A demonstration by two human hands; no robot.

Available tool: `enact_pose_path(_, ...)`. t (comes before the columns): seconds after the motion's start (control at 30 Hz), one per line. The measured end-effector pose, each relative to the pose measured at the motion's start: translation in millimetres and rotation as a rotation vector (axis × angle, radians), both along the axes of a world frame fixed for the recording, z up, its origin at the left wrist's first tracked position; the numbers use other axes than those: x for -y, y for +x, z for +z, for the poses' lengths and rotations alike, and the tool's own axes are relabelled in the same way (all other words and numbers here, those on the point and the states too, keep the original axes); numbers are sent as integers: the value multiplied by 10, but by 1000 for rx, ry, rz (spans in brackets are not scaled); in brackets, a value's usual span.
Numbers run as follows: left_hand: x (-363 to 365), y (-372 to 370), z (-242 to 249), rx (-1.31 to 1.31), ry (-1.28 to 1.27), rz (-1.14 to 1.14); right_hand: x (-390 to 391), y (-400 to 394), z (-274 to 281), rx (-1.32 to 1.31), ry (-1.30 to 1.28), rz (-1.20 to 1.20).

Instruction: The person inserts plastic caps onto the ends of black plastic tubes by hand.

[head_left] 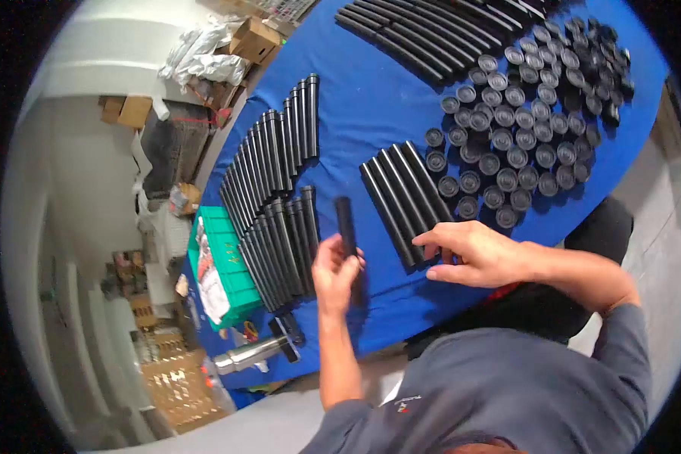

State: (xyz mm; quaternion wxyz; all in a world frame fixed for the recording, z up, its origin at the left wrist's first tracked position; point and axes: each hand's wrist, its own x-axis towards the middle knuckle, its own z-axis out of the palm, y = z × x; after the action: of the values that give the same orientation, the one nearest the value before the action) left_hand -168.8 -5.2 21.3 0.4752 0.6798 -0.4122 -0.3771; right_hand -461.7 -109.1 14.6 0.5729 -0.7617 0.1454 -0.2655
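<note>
My left hand (336, 274) is closed around a black tube (345, 219), which points away from me over the blue cloth and looks slightly blurred. My right hand (473, 256) has its thumb and fingers apart, with nothing between them. Its fingertips are right at the near ends of a row of several black tubes (403, 198) lying side by side. Beyond that hand, many round black caps (517, 157) lie spread over the cloth.
Capped black tubes (268, 155) lie in rows at the left, beside a green crate (238, 280). A metal cylinder tool (253, 354) sits at the near left edge. More long black tubes (424, 41) fill the far side of the blue-covered table (356, 98).
</note>
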Motion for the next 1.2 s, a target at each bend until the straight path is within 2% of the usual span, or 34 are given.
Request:
enact_pose_path(0.07,-248,-340,191,-196,61,-149,39,-18,-2,-42,182,164)
enact_pose_path(0.2,-720,-555,25,-490,335,-385,-61,11,-54,119,259,381)
enact_pose_path(0.3,-771,-773,-22,-531,334,-348,-143,55,-177,175,460,598)
enact_pose_path(0.37,-876,-698,-107,-521,308,-365,-171,45,-185,178,436,583)
enact_pose_path(0.5,-875,-675,-35,-685,336,-446,-182,39,-191,187,371,576)
enact_pose_path(0.67,-993,-637,-156,-818,349,-434,-206,91,-245,140,373,658)
enact_pose_path(0.93,-1139,-602,-294,-1154,334,-389,-224,84,-266,112,403,639)
enact_pose_path(1.2,-1113,-699,-198,-1148,382,-310,-175,60,-200,96,337,579)
